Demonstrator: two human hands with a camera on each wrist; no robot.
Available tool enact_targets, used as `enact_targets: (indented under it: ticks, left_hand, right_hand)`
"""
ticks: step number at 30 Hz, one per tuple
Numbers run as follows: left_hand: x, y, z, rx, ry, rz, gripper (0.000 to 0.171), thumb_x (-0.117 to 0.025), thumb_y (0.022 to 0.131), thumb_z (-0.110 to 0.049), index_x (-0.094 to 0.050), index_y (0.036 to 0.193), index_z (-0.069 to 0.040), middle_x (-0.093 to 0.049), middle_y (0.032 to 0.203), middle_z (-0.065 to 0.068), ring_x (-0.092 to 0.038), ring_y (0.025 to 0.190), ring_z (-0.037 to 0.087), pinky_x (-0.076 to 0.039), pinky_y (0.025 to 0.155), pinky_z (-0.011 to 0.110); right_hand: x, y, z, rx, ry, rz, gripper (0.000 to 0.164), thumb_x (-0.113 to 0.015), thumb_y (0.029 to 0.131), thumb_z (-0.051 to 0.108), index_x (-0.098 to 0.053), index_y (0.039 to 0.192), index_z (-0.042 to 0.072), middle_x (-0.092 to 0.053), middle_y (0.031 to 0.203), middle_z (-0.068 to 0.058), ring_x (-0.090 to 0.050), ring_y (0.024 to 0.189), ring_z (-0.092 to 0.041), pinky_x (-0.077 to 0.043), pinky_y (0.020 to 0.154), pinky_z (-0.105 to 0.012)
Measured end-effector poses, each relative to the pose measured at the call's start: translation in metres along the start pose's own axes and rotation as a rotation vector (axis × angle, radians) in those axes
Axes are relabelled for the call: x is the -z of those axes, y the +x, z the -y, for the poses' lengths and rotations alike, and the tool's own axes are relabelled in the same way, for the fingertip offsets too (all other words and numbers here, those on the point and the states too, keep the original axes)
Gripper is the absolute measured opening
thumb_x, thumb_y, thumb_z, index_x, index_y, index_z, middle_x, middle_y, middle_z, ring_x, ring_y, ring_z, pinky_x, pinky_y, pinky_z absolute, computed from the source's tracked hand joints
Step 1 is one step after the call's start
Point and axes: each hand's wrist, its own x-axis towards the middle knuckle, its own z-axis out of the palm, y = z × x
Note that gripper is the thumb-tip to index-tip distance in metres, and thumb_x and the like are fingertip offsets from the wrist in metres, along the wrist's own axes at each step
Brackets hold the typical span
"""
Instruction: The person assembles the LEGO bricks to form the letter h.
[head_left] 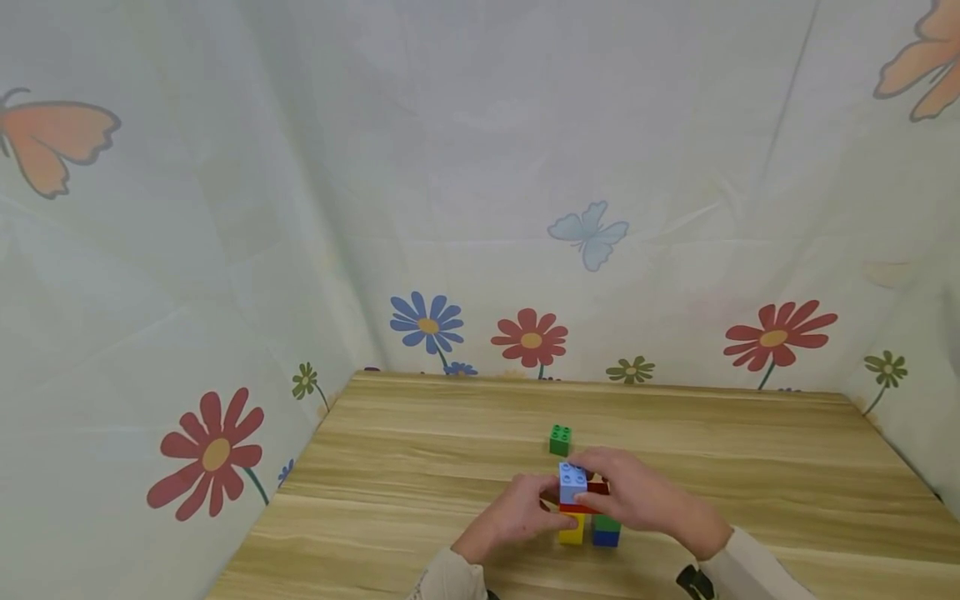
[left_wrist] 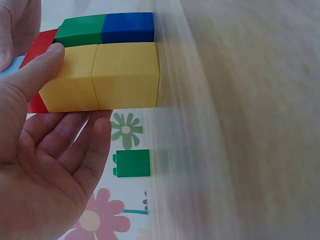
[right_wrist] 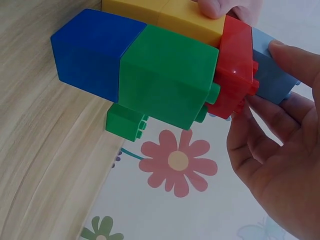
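Note:
On the table stand two stacks: two yellow bricks (left_wrist: 125,75), and a green brick (right_wrist: 167,75) on a dark blue brick (right_wrist: 92,55). A red brick (right_wrist: 235,60) lies across the top of the yellow stack and reaches to the green brick, some of whose studs show. On the red brick's end over the yellow stack sits a light blue brick (head_left: 573,483). My left hand (head_left: 517,512) grips the upper yellow brick, thumb on its near face and fingers behind. With thumb and fingers, my right hand (head_left: 637,492) pinches the light blue brick from the right.
A loose green brick (head_left: 559,440) stands studs up on the wooden table (head_left: 420,433), beyond the hands. A flowered cloth (head_left: 465,250) hangs behind the table and along its sides.

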Motion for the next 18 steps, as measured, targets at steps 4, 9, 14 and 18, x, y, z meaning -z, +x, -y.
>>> enact_targets:
  ticks: [4, 9, 14, 18]
  left_hand:
    - [0.0002, -0.0007, 0.0001, 0.015, 0.000, -0.002, 0.030, -0.075, 0.082, -0.025, -0.066, 0.111, -0.023, -0.064, 0.097, -0.016, -0.058, 0.087, 0.000, -0.048, 0.075, 0.020]
    - [-0.0004, -0.0006, 0.0006, 0.023, -0.001, -0.008, 0.030, -0.075, 0.082, -0.026, -0.066, 0.111, -0.024, -0.064, 0.097, -0.016, -0.058, 0.087, 0.000, -0.048, 0.075, 0.020]
    - [0.0000, -0.0001, 0.0009, 0.019, 0.000, -0.010, 0.031, -0.075, 0.082, -0.026, -0.066, 0.111, -0.024, -0.064, 0.096, -0.016, -0.058, 0.087, 0.000, -0.048, 0.075, 0.021]
    - [0.0001, 0.0003, 0.0012, 0.011, 0.008, -0.006, 0.031, -0.075, 0.082, -0.027, -0.066, 0.111, -0.024, -0.064, 0.096, -0.016, -0.058, 0.087, 0.000, -0.048, 0.074, 0.021]
  right_hand:
    - [-0.0016, -0.0008, -0.0004, -0.005, -0.037, -0.011, 0.042, -0.064, 0.090, 0.034, -0.058, 0.124, 0.010, -0.059, 0.115, 0.004, -0.054, 0.094, -0.010, -0.050, 0.083, -0.032]
    - [-0.0028, -0.0015, -0.0007, -0.005, -0.058, -0.024, 0.044, -0.064, 0.090, 0.036, -0.059, 0.125, 0.009, -0.060, 0.115, 0.003, -0.054, 0.093, -0.010, -0.050, 0.083, -0.032]
    - [-0.0045, -0.0020, -0.0014, 0.004, -0.031, -0.046, 0.042, -0.065, 0.089, 0.032, -0.059, 0.125, 0.011, -0.060, 0.118, 0.002, -0.055, 0.096, -0.011, -0.050, 0.085, -0.034]
    - [-0.0061, -0.0029, -0.0034, -0.022, 0.025, -0.048, 0.046, -0.064, 0.090, 0.037, -0.058, 0.127, 0.012, -0.059, 0.119, 0.002, -0.054, 0.093, -0.010, -0.050, 0.082, -0.031]
